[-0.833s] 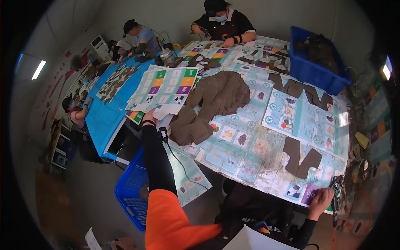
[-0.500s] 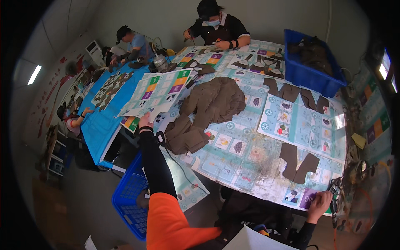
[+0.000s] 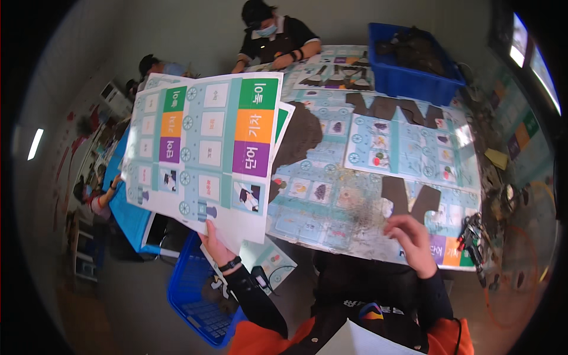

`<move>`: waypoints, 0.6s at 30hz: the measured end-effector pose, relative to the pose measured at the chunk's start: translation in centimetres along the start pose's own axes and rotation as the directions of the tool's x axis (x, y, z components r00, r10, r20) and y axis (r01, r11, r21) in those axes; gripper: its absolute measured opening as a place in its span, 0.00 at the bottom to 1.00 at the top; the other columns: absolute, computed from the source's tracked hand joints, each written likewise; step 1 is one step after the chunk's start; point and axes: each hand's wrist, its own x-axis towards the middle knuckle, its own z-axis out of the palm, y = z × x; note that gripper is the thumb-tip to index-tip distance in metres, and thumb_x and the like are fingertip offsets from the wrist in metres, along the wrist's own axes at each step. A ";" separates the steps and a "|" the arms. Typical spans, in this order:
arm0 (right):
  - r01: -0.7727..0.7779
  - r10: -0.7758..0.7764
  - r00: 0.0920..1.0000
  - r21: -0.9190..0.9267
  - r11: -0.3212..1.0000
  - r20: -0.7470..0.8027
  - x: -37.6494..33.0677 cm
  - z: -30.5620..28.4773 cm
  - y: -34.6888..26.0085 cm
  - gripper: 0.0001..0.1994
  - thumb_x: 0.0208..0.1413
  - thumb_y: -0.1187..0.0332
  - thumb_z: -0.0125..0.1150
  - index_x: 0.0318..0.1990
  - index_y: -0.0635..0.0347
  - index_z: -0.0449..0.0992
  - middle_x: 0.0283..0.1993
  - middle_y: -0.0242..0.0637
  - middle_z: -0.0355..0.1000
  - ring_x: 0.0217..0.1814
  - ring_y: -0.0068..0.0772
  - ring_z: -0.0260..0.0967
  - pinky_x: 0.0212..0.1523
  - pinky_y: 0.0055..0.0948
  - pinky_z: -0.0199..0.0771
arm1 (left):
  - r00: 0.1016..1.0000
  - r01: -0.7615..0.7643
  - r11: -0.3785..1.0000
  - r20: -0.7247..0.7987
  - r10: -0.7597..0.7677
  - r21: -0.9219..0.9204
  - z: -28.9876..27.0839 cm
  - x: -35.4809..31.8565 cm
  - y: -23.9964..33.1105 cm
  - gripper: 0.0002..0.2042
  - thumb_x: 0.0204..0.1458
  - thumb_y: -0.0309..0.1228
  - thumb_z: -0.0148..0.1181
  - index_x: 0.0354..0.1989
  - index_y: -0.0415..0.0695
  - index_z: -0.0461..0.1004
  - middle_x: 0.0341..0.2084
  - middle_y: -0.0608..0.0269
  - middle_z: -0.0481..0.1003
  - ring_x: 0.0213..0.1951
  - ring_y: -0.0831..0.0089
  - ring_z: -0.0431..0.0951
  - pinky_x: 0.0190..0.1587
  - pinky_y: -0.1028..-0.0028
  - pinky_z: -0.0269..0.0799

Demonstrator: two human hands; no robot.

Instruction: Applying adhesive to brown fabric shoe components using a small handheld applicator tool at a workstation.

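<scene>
My left hand (image 3: 216, 248) is closed on the lower edge of a large printed sheet (image 3: 225, 183), raised and tilted over the table's left side. The sheet carries green, orange and purple blocks. Part of another sheet (image 3: 285, 121) shows behind its right edge. My right hand (image 3: 414, 244), holding nothing, hovers over the near table edge with its fingers loosely bent and apart. Just beyond it lie two dark brown cut pieces (image 3: 427, 204) in a V shape. A pile of brown pieces (image 3: 299, 133) is partly hidden by the raised sheet.
A spray gun (image 3: 471, 234) with an orange hose rests at the right table edge. More brown pieces (image 3: 384, 107) lie farther back, near a blue bin (image 3: 414, 83). Below the table's left side stands a blue basket (image 3: 198, 296). A co-worker (image 3: 275, 44) sits across the table.
My left hand has lifted the printed sheet off the stack and brought it nearer. My right hand has moved left, away from the spray gun. The view has shifted.
</scene>
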 end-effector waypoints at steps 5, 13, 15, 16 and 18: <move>-0.121 0.050 0.924 0.167 0.979 0.380 5.5 8.5 -1.4 0.19 0.66 0.60 0.55 0.55 0.68 0.70 0.43 0.40 0.77 0.43 0.24 0.76 0.37 0.25 0.76 | 0.997 0.004 0.999 0.082 -0.001 -0.039 6.9 -6.8 -0.2 0.25 0.64 0.30 0.52 0.67 0.38 0.55 0.63 0.50 0.64 0.58 0.60 0.70 0.58 0.61 0.69; -0.045 -0.019 0.973 0.268 0.962 0.229 6.5 9.6 -2.0 0.10 0.67 0.66 0.52 0.47 0.63 0.72 0.24 0.29 0.73 0.21 0.14 0.70 0.19 0.19 0.66 | 0.982 -0.105 0.992 0.166 0.093 0.068 11.4 -8.3 0.9 0.26 0.65 0.32 0.50 0.68 0.36 0.52 0.63 0.48 0.62 0.58 0.59 0.70 0.58 0.62 0.69; -0.002 -0.062 0.983 0.344 0.939 0.174 7.4 9.5 -1.9 0.10 0.67 0.66 0.53 0.48 0.63 0.72 0.25 0.29 0.73 0.21 0.14 0.69 0.19 0.18 0.65 | 0.977 -0.120 0.990 0.184 0.105 0.073 12.7 -7.7 1.3 0.26 0.65 0.32 0.50 0.67 0.35 0.52 0.62 0.47 0.63 0.58 0.60 0.70 0.57 0.63 0.69; 0.045 -0.108 0.986 0.420 0.906 0.125 7.9 9.0 -2.1 0.10 0.66 0.67 0.54 0.49 0.62 0.72 0.26 0.28 0.74 0.21 0.13 0.69 0.18 0.18 0.65 | 0.983 -0.120 0.988 0.150 0.105 0.095 13.5 -7.1 1.6 0.26 0.65 0.33 0.51 0.67 0.34 0.54 0.62 0.48 0.64 0.57 0.61 0.70 0.57 0.64 0.69; 0.100 -0.129 0.991 0.445 0.890 0.034 8.9 6.8 -3.6 0.09 0.66 0.68 0.55 0.48 0.62 0.72 0.27 0.29 0.75 0.23 0.13 0.69 0.19 0.18 0.65 | 0.985 -0.166 0.971 0.068 0.156 0.173 12.9 -5.4 1.2 0.26 0.65 0.35 0.52 0.65 0.32 0.57 0.59 0.49 0.66 0.56 0.62 0.71 0.57 0.67 0.67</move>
